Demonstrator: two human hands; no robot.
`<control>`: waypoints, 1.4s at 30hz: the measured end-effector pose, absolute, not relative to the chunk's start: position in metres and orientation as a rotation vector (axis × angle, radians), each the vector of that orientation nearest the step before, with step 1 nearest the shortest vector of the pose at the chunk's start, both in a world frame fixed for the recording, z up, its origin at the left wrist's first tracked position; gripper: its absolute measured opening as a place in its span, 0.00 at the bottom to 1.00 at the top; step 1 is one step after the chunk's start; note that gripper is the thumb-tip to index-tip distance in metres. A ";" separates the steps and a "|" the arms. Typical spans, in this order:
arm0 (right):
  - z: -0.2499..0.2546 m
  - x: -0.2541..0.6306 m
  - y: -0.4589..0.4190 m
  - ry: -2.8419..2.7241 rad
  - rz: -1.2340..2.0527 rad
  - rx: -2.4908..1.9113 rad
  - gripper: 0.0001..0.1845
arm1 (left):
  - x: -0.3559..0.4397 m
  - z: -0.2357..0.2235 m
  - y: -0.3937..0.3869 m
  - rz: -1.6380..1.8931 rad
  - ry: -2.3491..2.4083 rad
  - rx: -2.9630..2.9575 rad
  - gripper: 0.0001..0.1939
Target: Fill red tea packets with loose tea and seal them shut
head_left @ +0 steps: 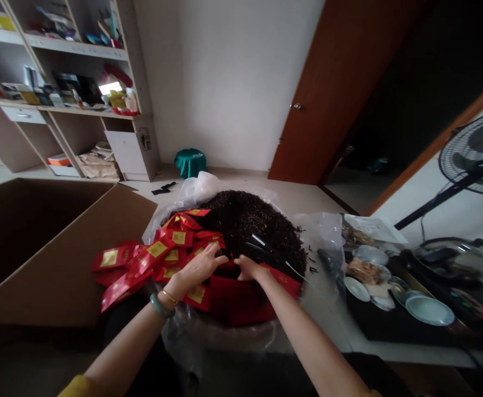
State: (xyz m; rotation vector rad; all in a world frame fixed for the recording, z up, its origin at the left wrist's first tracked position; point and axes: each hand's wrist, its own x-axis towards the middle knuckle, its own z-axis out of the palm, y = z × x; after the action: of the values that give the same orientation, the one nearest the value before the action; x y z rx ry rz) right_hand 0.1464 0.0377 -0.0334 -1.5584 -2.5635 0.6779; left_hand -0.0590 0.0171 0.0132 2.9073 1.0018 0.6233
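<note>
My left hand (203, 263), with a green bangle and a gold bracelet at its wrist, reaches over a pile of red packets (157, 250) with gold labels. Its thumb and forefinger are apart. Close to its right, my right hand (247, 268) has its fingers curled at the upper edge of a red packet (226, 269); the fingertips are partly hidden. More red packets (241, 300) lie beneath both hands. Just beyond them is a heap of dark loose tea leaves (245, 212) on clear plastic sheeting (202, 186). A black device with a white strip (258, 240) rests on the leaves.
An open cardboard box (113, 237) stands at the left. At the right, a low table (374, 325) carries small bowls (429, 307) and a glass pot (456, 259), beside a fan (477, 151). Shelves, a green-covered stool (191, 162) and a wooden door (328, 94) stand behind.
</note>
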 end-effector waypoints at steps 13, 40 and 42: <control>0.019 0.181 0.050 -2.168 0.937 -1.607 0.12 | -0.042 0.022 0.011 0.433 1.036 2.907 0.19; 0.065 0.162 0.034 -1.997 0.913 -1.479 0.10 | -0.044 0.012 0.026 0.838 0.870 2.734 0.09; 0.063 0.158 0.026 -2.178 0.758 -1.404 0.12 | -0.043 0.012 0.026 0.850 0.870 2.722 0.07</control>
State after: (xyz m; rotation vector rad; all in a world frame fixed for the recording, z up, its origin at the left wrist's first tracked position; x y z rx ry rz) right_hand 0.1579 0.0265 0.0628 -1.4039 -2.1776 0.7580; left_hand -0.0435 0.0262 0.0118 2.7216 0.8701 0.8496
